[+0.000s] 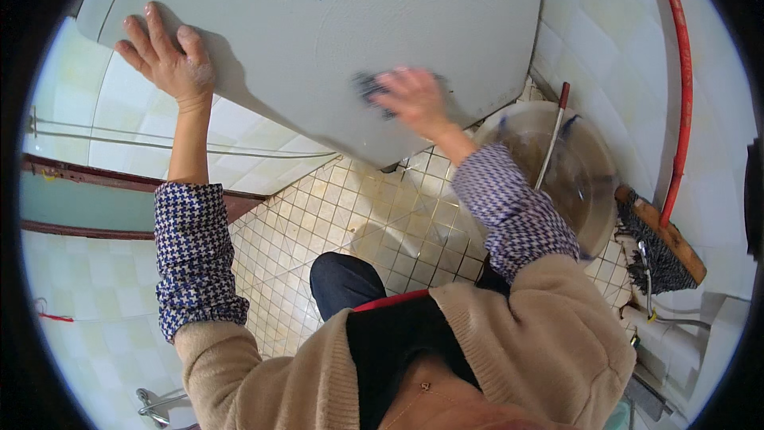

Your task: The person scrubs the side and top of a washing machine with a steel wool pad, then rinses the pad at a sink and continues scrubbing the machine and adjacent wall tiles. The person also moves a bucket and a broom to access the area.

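Note:
A large pale grey panel [286, 18], smooth with faint wet streaks, fills the upper part of the head view. My left hand [170, 60] lies against it near its left edge, fingers spread, with some suds by the thumb. Lower on the same surface, my right hand [412, 98] presses a dark scrubbing pad [370, 88]. Both the hand and the pad are blurred. The pad's exact material cannot be made out, and part of it is hidden under the fingers.
A basin [603, 155] of murky water stands at the right, with a red-tipped metal rod [552, 137] leaning in it. A broom [662, 245] with a red handle [680, 101] leans on the tiled wall. Below is a tiled floor [298, 209]; cords [239, 152] run along the left wall.

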Tool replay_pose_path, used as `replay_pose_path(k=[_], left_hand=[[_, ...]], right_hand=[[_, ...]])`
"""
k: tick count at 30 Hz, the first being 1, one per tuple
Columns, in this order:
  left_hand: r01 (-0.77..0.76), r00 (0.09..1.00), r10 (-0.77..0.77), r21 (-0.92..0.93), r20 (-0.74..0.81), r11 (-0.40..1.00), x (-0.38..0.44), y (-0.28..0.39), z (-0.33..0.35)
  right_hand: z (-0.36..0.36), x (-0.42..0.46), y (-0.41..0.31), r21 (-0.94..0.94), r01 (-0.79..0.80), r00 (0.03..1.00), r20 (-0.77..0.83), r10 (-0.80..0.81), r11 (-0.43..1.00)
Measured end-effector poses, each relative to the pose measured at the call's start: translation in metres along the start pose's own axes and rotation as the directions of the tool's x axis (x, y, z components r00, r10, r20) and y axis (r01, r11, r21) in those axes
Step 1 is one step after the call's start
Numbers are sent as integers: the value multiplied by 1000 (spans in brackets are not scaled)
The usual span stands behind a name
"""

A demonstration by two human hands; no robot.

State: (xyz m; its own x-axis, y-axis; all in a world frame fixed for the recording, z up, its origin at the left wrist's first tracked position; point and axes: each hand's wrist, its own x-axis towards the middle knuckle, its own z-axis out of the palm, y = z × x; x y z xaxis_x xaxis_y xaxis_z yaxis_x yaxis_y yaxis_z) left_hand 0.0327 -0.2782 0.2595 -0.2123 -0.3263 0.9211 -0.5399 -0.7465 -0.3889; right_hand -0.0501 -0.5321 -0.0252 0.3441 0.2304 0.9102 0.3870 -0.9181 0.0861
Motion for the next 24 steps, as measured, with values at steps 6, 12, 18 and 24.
replay_pose_path(k=[6, 12, 18, 24], left_hand=[[19, 1000, -19, 16, 11, 1000, -2, -8, 0], [-18, 998, 17, -16, -67, 1000, 8, 8, 3], [140, 982, -157, 152, 103, 978, 0, 4, -11], [117, 989, -129, 140, 75, 983, 3, 12, -10]], right_hand=[[-37, 73, 107, 246, -631, 559, -514, 651, 736], [-16, 187, 2, -25, -193, 828, -540, 149, 981], [-1, 72, -30, -25, 297, 955, 26, -296, 955], [-64, 134, 112, 250, -532, 645, -499, 578, 809]])
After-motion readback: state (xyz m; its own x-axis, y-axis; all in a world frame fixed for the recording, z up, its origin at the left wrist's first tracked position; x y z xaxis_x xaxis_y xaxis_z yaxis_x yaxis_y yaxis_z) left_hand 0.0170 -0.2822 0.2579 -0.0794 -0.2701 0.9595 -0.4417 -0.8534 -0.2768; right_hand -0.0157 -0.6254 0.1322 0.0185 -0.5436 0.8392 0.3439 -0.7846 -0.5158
